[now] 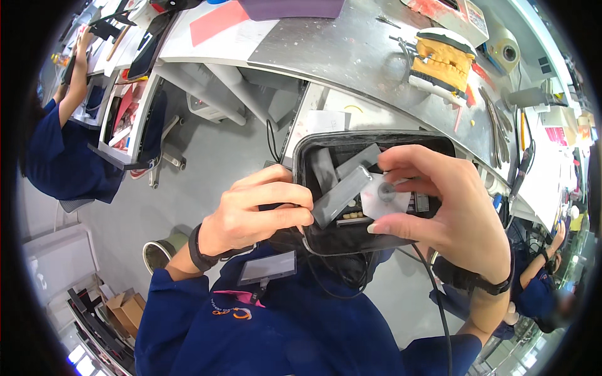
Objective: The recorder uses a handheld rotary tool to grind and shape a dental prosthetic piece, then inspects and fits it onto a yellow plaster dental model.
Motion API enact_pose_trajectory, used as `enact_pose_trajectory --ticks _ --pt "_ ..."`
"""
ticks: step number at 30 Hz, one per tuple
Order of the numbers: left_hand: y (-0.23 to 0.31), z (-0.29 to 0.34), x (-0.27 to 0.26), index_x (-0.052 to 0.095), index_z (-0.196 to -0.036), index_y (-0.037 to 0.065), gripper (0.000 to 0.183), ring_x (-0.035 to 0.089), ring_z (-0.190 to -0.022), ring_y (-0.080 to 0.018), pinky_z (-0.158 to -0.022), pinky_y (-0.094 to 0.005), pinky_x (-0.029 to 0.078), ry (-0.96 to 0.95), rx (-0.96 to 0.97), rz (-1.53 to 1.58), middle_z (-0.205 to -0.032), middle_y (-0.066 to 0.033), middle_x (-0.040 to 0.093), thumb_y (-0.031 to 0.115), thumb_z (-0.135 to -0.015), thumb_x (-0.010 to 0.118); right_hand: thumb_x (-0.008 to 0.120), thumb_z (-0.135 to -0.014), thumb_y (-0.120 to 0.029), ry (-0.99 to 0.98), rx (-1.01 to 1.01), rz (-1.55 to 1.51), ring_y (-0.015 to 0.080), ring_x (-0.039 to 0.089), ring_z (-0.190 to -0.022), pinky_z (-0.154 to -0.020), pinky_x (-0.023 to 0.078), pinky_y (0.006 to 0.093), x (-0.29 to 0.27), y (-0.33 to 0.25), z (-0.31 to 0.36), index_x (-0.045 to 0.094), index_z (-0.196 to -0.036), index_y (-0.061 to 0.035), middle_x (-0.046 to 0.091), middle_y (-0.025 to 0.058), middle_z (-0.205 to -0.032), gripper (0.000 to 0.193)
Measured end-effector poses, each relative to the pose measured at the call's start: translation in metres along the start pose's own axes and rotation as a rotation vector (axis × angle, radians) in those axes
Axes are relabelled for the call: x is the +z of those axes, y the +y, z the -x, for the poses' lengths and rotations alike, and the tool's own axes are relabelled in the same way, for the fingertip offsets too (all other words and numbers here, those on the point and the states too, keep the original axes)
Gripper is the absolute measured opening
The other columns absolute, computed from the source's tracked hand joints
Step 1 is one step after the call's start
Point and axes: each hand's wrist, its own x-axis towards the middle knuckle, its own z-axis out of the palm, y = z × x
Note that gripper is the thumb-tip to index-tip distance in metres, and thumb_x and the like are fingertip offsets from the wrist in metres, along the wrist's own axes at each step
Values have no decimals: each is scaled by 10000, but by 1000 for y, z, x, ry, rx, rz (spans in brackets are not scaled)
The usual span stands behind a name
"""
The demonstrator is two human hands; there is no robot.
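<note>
A black tub with a raised rim sits in front of my body. My left hand is closed at the tub's left rim, its fingers curled over the edge. Inside the tub, my right hand has its thumb and fingers around a whitish, translucent flat-sided piece with a grey round centre. Beside that piece lies a long clear plastic case, slanted across other greyish cases. Below them shows a short row of small cream-coloured teeth. My right hand hides part of the tub's right side.
On the metal-topped bench stands a yellow dental model in an articulator. Metal hand tools lie to its right. A purple tray is at the far edge. A bin stands on the floor. Other people work at left and right.
</note>
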Motion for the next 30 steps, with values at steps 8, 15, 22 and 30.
enact_pose_trajectory --ticks 8,15,22,30 --pt "-1 -3 2 670 -796 4 250 500 -617 -220 -493 -286 398 33 0 90 -854 -90 629 -41 -557 729 683 -652 -12 -75 -127 682 339 556 -881 -786 455 394 9 15 3 546 -1050 28 568 154 -904 423" --pt "-3 2 -8 669 -797 6 253 496 -620 -228 -494 -299 401 4 -21 74 -855 -90 627 -63 -558 717 586 -810 23 377 -58 410 199 605 -657 -642 474 285 -19 -12 14 590 -905 48 607 125 -767 98" --pt "-3 0 -9 670 -798 4 248 497 -616 -233 -496 -300 402 29 6 58 -844 -95 624 -59 -562 708 582 -848 -7 484 -119 603 174 554 -652 -616 423 248 -30 -27 25 582 -910 54 587 115 -772 87" --pt "-4 4 0 701 -742 15 221 483 -565 -193 -483 -281 364 58 -17 84 -830 -84 646 -71 -539 690 581 -810 19 118 -116 193 186 607 -626 -586 458 258 -8 -9 -2 601 -888 54 621 116 -744 88"
